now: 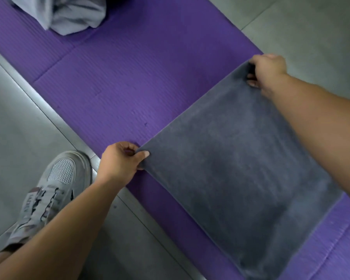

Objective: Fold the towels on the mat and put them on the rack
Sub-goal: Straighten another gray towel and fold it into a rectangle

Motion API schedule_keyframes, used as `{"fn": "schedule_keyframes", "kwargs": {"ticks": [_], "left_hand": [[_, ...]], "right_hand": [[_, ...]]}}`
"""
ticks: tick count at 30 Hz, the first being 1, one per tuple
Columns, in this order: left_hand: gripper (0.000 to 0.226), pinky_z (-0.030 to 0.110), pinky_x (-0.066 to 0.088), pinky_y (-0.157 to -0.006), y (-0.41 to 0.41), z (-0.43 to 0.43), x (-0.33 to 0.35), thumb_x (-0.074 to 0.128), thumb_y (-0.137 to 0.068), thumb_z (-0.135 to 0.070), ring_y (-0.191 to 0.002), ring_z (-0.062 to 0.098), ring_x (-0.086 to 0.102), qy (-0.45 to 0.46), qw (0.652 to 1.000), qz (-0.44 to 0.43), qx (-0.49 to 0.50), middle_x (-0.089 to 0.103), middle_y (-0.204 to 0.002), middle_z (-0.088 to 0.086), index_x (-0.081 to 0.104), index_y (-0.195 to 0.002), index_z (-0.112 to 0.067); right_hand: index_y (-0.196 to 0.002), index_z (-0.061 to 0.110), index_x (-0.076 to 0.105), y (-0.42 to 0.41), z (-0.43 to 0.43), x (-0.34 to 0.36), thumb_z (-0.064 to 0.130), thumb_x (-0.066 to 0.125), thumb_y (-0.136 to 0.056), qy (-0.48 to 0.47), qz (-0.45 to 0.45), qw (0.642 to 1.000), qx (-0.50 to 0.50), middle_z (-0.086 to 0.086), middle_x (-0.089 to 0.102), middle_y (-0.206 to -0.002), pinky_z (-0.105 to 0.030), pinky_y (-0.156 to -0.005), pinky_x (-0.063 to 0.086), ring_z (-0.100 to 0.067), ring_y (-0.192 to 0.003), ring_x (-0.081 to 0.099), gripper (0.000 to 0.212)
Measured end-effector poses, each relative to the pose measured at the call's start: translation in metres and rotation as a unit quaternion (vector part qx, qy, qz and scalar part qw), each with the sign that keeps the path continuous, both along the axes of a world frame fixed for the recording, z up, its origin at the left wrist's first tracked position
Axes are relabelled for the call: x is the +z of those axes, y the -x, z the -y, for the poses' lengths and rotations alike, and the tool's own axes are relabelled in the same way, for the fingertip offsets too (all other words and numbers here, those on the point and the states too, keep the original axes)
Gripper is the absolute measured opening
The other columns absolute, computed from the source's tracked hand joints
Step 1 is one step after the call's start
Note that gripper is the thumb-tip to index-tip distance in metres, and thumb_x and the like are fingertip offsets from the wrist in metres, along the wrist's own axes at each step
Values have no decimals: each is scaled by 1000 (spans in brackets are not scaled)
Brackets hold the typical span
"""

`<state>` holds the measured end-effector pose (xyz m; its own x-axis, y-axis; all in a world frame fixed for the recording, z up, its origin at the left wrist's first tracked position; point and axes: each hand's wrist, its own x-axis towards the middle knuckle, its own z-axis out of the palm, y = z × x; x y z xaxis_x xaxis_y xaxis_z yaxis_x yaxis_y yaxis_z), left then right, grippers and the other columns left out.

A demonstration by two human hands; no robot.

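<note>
The person bends over a purple mat (129,77) on the floor (18,128). A dark grey towel (240,168) lies flat on the mat, and both hands hold it. The left hand (122,160) pinches one corner between thumb and fingers. The right hand (268,72) grips the next corner along the same edge. The hands are well apart, so the edge between them is pulled straight.

That edge runs slantwise across the mat. The left hand is closer to the person's body, near the mat's side, just beside a grey shoe (57,184). The right hand reaches further out, to the other side of the mat. From the held edge, the rest of the towel spreads away under the right arm. Its other end lies flat and no hand is on it.

I think a fold comes next. Both corners would need to lift and travel together over the towel to meet that loose end. If one hand goes faster, the fold may turn out crooked.

A light grey towel (65,15) sits bunched up further along the mat, not yet folded. I cannot see the rack.
</note>
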<state>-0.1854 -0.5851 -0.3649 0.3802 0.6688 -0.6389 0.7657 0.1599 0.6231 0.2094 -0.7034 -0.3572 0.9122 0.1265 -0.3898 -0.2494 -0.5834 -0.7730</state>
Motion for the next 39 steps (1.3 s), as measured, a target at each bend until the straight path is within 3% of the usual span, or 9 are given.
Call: {"fn": "schedule_keyframes", "kwargs": {"ticks": [5,10,13,17,22,28,31,33,39], "left_hand": [[19,47,62,-78,0,-25,-2,78,-87,-30,-71,25,71,-70,995,40,62,71,-66,-4,73,-70,-24],[19,49,62,-77,-9,-56,-5,79,-86,-26,-62,12,60,-82,979,104,158,66,-62,-7,71,-69,-19],[15,35,57,-67,-14,-59,10,79,-87,-25,-64,7,62,-62,969,168,169,70,-67,-8,73,-75,-18],[11,28,56,-70,-5,-35,35,84,-82,-17,-70,11,66,-3,962,266,59,73,-74,-1,76,-75,-19],[8,20,51,-73,7,6,54,85,-79,-26,-76,10,67,-43,958,241,-147,71,-79,-8,77,-77,-26],[20,23,50,-74,-1,60,55,75,-80,-46,-80,10,66,-59,903,232,-356,68,-77,-11,76,-75,-27],[26,16,43,-75,-6,97,51,67,-80,-52,-79,7,62,-74,877,236,-412,66,-72,-14,73,-72,-27],[25,22,42,-76,-7,122,45,67,-82,-50,-77,5,60,-72,862,235,-443,64,-71,-14,71,-72,-28],[17,24,37,-85,-3,182,27,71,-83,-45,-74,2,57,-89,818,242,-515,62,-69,-15,70,-74,-30]], "right_hand": [[-74,19,59,9,-47,13,15,66,-86,-61,-8,997,52,-2,57,-65,-23,-45,45,-10,-51,57,15],[-79,18,60,5,-77,20,20,71,-91,-139,-1,990,12,-2,63,-70,-25,-56,54,-12,-58,62,16],[-84,19,61,7,-82,24,21,71,-90,-161,-10,987,16,-2,66,-76,-25,-60,55,-11,-63,66,12],[-82,19,58,23,-61,36,23,72,-86,-194,-27,981,2,-2,61,-71,-26,-52,52,-12,-57,62,15],[-82,17,58,30,16,48,18,63,-93,-203,-90,971,-91,-1,58,-76,-26,-57,55,-11,-61,64,12],[-91,18,57,23,116,50,18,57,-95,-152,-126,970,-139,-2,60,-81,-27,-57,57,-12,-68,63,3],[-94,20,56,25,149,50,18,54,-96,-124,-115,972,-163,0,60,-80,-29,-55,57,-11,-68,63,4],[-94,20,58,27,167,48,13,54,-94,-109,-102,974,-172,-1,61,-77,-29,-52,57,-12,-65,64,8],[-71,15,53,31,210,38,-3,48,-87,-69,-22,971,-229,-3,58,-73,-37,-59,59,-16,-63,62,24]]}}
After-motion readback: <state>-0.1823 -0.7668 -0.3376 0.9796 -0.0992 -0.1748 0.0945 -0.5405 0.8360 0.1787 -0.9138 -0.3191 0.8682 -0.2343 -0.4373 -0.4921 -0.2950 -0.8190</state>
